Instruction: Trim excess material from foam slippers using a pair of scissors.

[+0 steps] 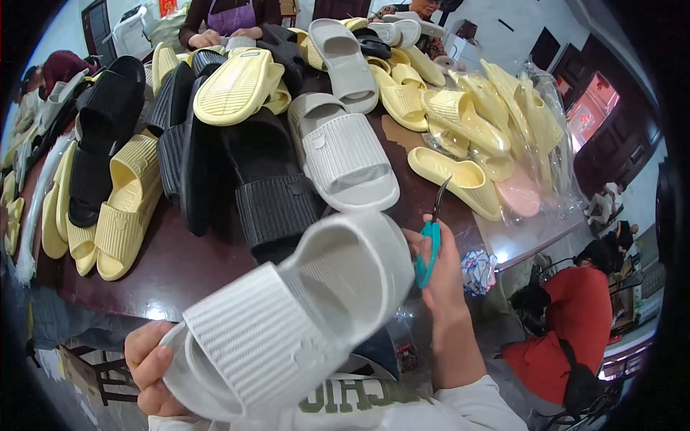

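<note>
My left hand point(147, 366) grips the heel end of a light grey ribbed slide sandal point(287, 316), held up close in front of me with its toe pointing up and right. Beside the sandal's toe, my right hand point(442, 276) holds small teal-handled scissors point(430, 241), blades pointing up and away. Just beyond lies another grey slide point(348, 161) on the dark brown table point(172, 262).
The table is heaped with black slides point(108, 129), yellow slides point(126, 208) and bagged yellow ones point(489, 115). A person in a purple apron point(230, 18) works at the far side. Another in red point(568, 323) sits low at the right.
</note>
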`<state>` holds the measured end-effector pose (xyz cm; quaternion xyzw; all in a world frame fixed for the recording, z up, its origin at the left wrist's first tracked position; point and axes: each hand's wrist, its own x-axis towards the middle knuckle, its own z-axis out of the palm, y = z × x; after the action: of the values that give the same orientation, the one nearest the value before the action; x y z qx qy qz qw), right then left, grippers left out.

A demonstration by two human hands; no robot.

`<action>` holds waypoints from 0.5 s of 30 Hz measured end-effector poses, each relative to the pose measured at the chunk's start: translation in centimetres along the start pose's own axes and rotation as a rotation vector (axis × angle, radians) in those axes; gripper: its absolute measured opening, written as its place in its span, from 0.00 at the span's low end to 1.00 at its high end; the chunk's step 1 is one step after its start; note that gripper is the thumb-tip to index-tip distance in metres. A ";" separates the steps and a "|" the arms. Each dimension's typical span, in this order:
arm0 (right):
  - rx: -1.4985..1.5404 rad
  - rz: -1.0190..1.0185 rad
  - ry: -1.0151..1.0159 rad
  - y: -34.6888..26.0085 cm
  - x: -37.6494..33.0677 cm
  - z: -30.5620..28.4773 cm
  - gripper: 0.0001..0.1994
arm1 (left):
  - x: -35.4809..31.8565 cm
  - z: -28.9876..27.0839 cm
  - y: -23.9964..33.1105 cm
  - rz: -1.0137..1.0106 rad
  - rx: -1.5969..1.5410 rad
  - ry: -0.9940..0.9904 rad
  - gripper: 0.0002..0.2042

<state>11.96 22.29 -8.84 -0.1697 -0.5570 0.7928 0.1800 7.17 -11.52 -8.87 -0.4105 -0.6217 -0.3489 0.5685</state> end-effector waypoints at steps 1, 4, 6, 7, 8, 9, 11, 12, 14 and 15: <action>0.007 0.017 0.010 0.1 0.0 -0.1 0.23 | 0.2 0.5 0.0 -0.005 -0.003 -0.001 0.10; -0.003 0.089 -0.052 -0.3 -0.2 -0.6 0.23 | 0.8 1.2 -0.2 -0.011 0.013 0.093 0.12; -0.009 0.128 -0.085 -0.2 -0.2 -0.7 0.23 | 0.5 0.7 -0.9 -0.060 -0.001 0.007 0.12; -0.048 0.118 -0.091 0.1 -0.3 -1.0 0.22 | 0.5 0.4 -1.3 -0.100 -0.013 -0.078 0.11; -0.086 0.109 -0.099 0.4 -0.4 -1.2 0.21 | 0.5 0.0 -1.7 -0.140 -0.025 -0.163 0.10; -0.125 0.099 -0.107 0.7 -0.5 -1.5 0.21 | 0.6 -0.4 -2.2 -0.142 -0.023 -0.164 0.10; -0.061 0.066 -0.079 0.8 -0.4 -2.1 0.22 | 0.9 -1.1 -3.9 -0.116 0.074 -0.342 0.09; 0.003 0.029 -0.048 0.9 -0.4 -2.4 0.24 | 0.7 -1.5 -4.7 -0.103 0.121 -0.430 0.09; 0.072 -0.004 -0.025 0.7 -0.3 -2.1 0.25 | -0.7 -3.2 -5.9 -0.240 0.048 -0.287 0.06; 0.092 -0.027 0.034 0.3 -0.5 -1.7 0.26 | -1.4 -4.2 -6.4 -0.373 -0.029 -0.139 0.05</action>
<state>13.18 23.41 -9.61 -0.1673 -0.5191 0.8120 0.2080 3.17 -18.13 -9.56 -0.3196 -0.7197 -0.4280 0.4435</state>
